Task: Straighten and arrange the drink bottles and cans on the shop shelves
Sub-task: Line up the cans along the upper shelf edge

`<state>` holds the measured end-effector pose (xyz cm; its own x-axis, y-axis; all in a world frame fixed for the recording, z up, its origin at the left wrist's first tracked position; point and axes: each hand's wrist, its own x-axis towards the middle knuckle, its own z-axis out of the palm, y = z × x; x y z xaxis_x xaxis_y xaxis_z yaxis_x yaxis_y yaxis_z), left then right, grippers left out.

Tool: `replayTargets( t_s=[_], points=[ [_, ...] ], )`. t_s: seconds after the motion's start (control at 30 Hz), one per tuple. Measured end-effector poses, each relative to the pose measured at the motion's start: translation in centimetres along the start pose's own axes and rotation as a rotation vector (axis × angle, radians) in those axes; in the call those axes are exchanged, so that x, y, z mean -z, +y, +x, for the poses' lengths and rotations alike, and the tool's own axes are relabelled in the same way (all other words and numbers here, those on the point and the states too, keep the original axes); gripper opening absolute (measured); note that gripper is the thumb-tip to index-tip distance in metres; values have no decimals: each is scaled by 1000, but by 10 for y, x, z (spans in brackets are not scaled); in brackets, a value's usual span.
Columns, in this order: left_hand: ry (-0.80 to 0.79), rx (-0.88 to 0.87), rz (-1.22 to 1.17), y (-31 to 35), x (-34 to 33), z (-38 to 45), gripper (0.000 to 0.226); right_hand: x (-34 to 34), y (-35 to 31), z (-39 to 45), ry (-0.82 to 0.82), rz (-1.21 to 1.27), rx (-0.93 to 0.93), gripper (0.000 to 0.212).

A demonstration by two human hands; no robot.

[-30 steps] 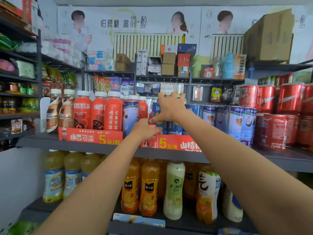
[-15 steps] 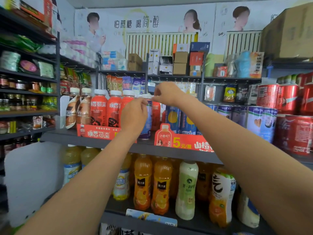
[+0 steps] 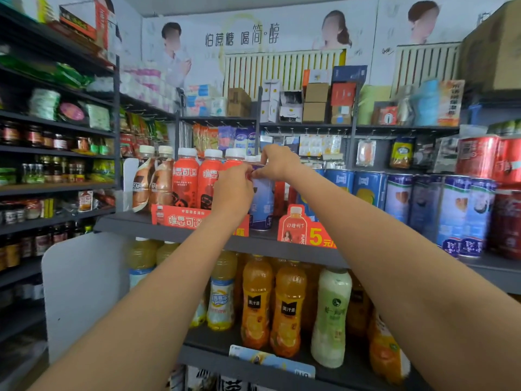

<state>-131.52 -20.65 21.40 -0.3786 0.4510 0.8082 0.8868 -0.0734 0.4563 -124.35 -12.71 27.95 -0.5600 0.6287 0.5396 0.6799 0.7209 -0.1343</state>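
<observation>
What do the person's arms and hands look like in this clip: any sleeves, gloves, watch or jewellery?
Both forearms are bare as far as the frame shows, with no sleeves visible. The left hand and right hand wear no gloves; no watch, bracelet or ring is visible.

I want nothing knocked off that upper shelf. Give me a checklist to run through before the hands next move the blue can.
1. Both hands on the can: ok. The left hand and right hand meet at the top of the blue can.
2. Grip firmly closed: cannot tell; the fingers are bunched at the rim.
3. Can upright on the upper shelf: ok.
4. Room on the left: not ok; the red bottles stand close beside it.
5. Front edge free: not ok; the red price card stands just to the right.
6. Space behind the can: cannot tell, hidden.
</observation>
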Motion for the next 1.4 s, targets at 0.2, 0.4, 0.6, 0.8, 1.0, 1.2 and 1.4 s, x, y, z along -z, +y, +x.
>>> replayTargets(
  t_s=[0.2, 0.4, 0.6, 0.8, 1.0, 1.2, 1.4],
  points=[
    [-98, 37, -284, 10, -16, 1, 38, 29, 12, -9, 68, 148, 7, 39],
    [-223, 235, -629, 15, -18, -5, 55, 61, 36, -24, 163, 848, 7, 34],
    [-240, 296, -890, 28, -16, -9, 46, 81, 40, -41, 244, 1144, -2, 35],
    [-140, 64, -797, 78, -27, -18, 45, 130, 76, -84, 297, 1091, -66, 31],
    [-336, -88, -360, 142, -69, -40, 64, 168, 134, -126, 266, 888, -91, 20],
    [-279, -307, 35, 162, -94, -52, 69, 167, 165, -133, 237, 570, -116, 22],
    [-244, -437, 325, 152, -102, -69, 48, 144, 179, -122, 157, 273, -41, 19]
  ],
)
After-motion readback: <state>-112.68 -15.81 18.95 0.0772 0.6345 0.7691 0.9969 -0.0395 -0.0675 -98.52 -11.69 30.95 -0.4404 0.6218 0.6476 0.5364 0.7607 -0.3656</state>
